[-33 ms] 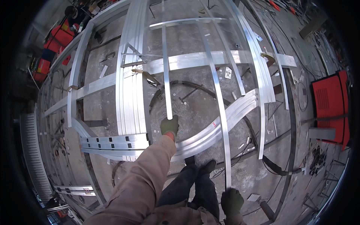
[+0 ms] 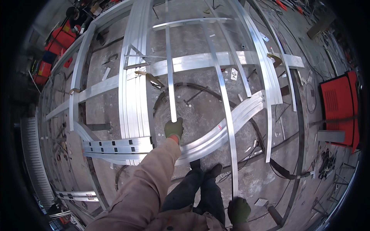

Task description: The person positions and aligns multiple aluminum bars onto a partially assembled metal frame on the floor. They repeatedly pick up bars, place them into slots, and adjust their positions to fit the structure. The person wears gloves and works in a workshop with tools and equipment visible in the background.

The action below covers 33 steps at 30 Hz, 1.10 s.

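My left hand (image 2: 174, 128), in a green work glove, is closed round the near end of a narrow silver metal bar (image 2: 170, 77) that runs away from me. At the lower right, my right hand (image 2: 239, 210), also gloved in green, is curled at the near end of a longer metal bar (image 2: 226, 111); its fingertips are partly hidden. Between the two bars passes a curved, ribbed metal channel (image 2: 221, 134) with a red mark. A cross bar (image 2: 192, 22) lies at the far end of the bars.
Wide ribbed metal profiles (image 2: 135, 96) stand left, with a clamp (image 2: 152, 78) on them. Another clamp (image 2: 274, 59) grips the right-hand profiles. A slotted metal piece (image 2: 115, 146) lies near left. A red machine (image 2: 339, 111) stands right; a person (image 2: 77, 17) works far left. Cables cross the floor.
My right hand sits slightly lower, and the near end of the long bar has shifted a little with it. My left hand stays almost where it was.
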### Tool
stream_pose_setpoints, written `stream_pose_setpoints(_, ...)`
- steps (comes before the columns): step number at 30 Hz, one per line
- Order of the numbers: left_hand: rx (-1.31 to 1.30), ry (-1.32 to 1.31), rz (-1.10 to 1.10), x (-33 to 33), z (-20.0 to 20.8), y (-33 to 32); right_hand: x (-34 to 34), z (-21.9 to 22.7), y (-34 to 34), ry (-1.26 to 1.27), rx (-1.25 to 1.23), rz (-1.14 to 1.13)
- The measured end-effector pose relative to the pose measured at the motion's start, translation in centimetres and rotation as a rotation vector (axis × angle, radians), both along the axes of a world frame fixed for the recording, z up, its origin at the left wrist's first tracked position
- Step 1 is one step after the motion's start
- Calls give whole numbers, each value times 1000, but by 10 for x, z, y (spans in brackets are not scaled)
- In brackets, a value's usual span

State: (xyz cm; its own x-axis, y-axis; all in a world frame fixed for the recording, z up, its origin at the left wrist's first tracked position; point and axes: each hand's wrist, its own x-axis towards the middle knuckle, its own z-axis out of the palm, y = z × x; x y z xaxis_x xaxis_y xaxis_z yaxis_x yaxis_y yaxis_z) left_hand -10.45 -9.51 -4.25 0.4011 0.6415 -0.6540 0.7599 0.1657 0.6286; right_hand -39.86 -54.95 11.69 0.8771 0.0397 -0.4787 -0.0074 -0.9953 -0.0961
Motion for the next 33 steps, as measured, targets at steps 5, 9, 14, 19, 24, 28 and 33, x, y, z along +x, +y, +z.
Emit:
stream_pose_setpoints(5, 4, 3, 16, -3, -7, 5, -97, 51, -51, 43, 95, -169)
stream_pose_setpoints(9, -30, -10, 29, -2, -3, 1, -189, 55, -99, 210, 217, -537)
stream_pose_setpoints(14, -57, -27, 55, -5, 0, 0, -227, 68, -96, 268, 194, -730)
stream_pose_setpoints(19, -40, -24, 33, -9, -14, 10, -244, 53, -91, 169, 276, -723)
stream_pose_setpoints(24, -7, -18, 0, -5, -12, 5, -226, 22, -78, 170, 273, -630)
stream_pose_setpoints(28, -6, 4, -4, -4, -14, 5, -225, 15, -69, 99, 313, -615)
stream_pose_setpoints(33, -24, 0, 14, -6, -21, 11, -226, 5, -62, 118, 284, -611)
